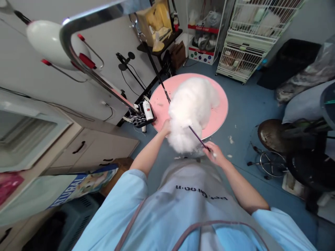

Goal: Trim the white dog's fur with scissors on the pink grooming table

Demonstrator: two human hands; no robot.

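A fluffy white dog [192, 99] is on a round pink grooming table [161, 111], its near end at the edge closest to me. My left hand [166, 127] touches the fur on the left of that end, its fingers mostly hidden in the coat. In my right hand [215, 153], closed fingers hold a slim purple grooming tool [196, 136]. It looks like narrow scissors seen edge-on, but I cannot make out the blades for sure. The tool's tip lies over the white fur. A black strap [156, 71] runs down to the table beside the dog.
Overhead on the left bends a metal grooming arm [96, 75]. A tool holder [138, 120] with a white bottle [148, 110] adjoins the table's left edge. Stacked cages [240, 57] stand behind, a round stool [273, 139] to the right. Cut fur [231, 139] dots the blue floor.
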